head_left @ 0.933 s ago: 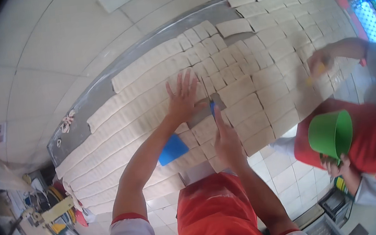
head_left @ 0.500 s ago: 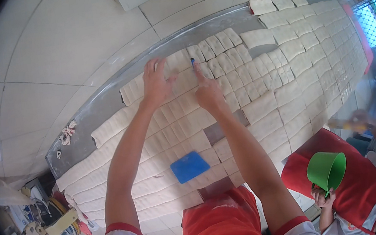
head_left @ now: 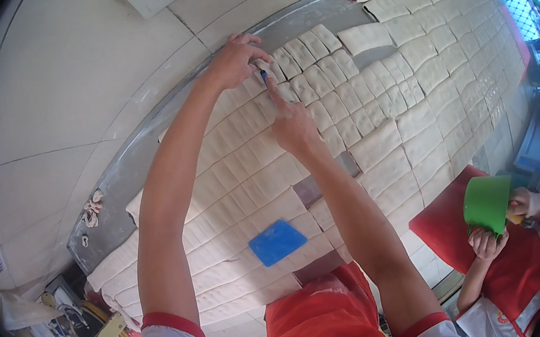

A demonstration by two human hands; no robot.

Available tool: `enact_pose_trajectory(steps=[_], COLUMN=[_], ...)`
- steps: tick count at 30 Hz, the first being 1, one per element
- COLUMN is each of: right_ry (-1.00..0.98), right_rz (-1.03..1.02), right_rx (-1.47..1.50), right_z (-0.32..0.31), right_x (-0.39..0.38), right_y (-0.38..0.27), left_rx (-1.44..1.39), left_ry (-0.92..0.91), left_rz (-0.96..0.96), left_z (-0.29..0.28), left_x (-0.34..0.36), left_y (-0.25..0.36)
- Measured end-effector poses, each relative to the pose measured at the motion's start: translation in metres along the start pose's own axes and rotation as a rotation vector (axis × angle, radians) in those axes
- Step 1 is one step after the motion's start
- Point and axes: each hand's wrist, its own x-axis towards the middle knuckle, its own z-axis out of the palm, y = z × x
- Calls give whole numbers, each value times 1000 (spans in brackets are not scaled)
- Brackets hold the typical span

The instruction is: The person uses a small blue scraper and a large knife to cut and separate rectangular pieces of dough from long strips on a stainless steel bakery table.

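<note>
Rows of pale dough [head_left: 226, 194] cover a long table, marked or cut into strips and small pieces. My right hand [head_left: 295, 125] is closed around a small blue-ended tool [head_left: 264, 74], its index finger stretched along it. The tool's tip is on the far dough row, beside the separated small pieces [head_left: 309, 49]; its exact kind is hidden by the hand. Just beyond it, my left hand [head_left: 233, 62] rests at the far edge of that row, fingers apart and bent over the dough. A blue flat scraper [head_left: 278, 242] lies on the dough nearer me.
Dough scraps [head_left: 92, 209] lie on the table's grey surface [head_left: 111, 218] at the left. At the lower right a co-worker in a red apron [head_left: 448, 221] holds a green cup-shaped container [head_left: 486, 201]. Tools and cables [head_left: 86, 319] crowd the lower left; a tiled wall [head_left: 60, 106] borders the far side.
My left hand has moved farther away and right, close to the tool. My right hand has shifted slightly left and away from me. The co-worker's hands have come together at the green container.
</note>
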Motion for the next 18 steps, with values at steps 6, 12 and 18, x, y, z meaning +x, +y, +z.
enact_pose_trajectory(steps=[6, 12, 18], right_ry=[-26, 17, -134], right_rz=[9, -41, 46], right_rx=[10, -8, -24], right_z=[-1, -8, -3], right_x=[3, -6, -57], right_y=[-3, 2, 16], left_rx=[24, 60, 66], left_ry=[-53, -94, -36], left_rz=[-20, 50, 3], left_z=[-6, 1, 4], left_x=[4, 7, -6], left_y=[-3, -5, -12])
